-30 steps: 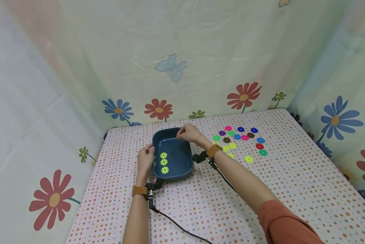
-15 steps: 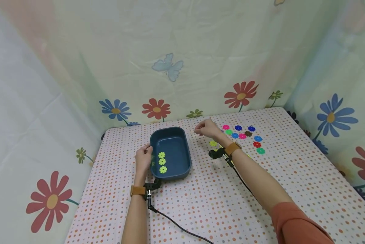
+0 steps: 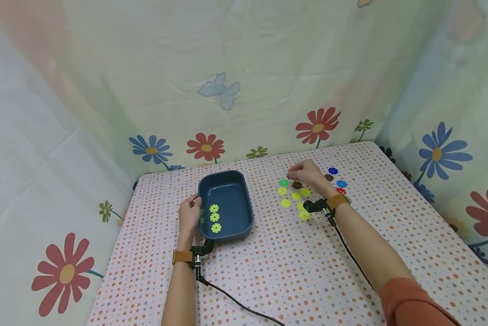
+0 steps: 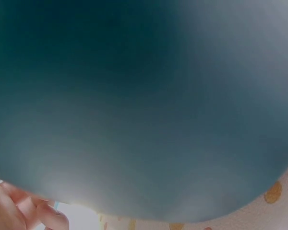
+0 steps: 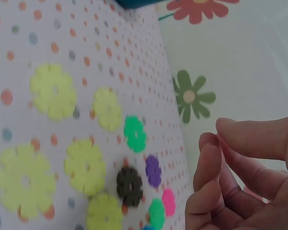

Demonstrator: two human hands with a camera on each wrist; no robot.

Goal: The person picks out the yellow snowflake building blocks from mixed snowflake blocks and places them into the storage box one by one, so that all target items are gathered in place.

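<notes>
Orange sleeve [image 3: 415, 299], lower right: the right forearm runs from it across the dotted tablecloth [image 3: 264, 267]. A broad stretch of cloth, crossed at left by a black cable [image 3: 248, 309], lies between the forearms. Beyond it stands the dark-blue round-cornered tray [image 3: 232, 203], three yellow-green snowflake discs [image 3: 214, 217] inside, in a column along its left side. The left hand [image 3: 188, 215] is at the outer left wall, thumb by the rim; whether it grips cannot be told. A strip of cloth separates the tray's right wall from the loose snowflake discs [image 3: 296, 195], yellow ones mostly nearer. Over their far part is the right hand [image 3: 309, 175], well apart from the tray, fingers curled, thumb tip meeting forefinger; a purple snowflake disc [image 5: 153, 171] lies on the cloth near the fingertips. The table's far edge meets the flower-printed curtain [image 3: 293, 68].
</notes>
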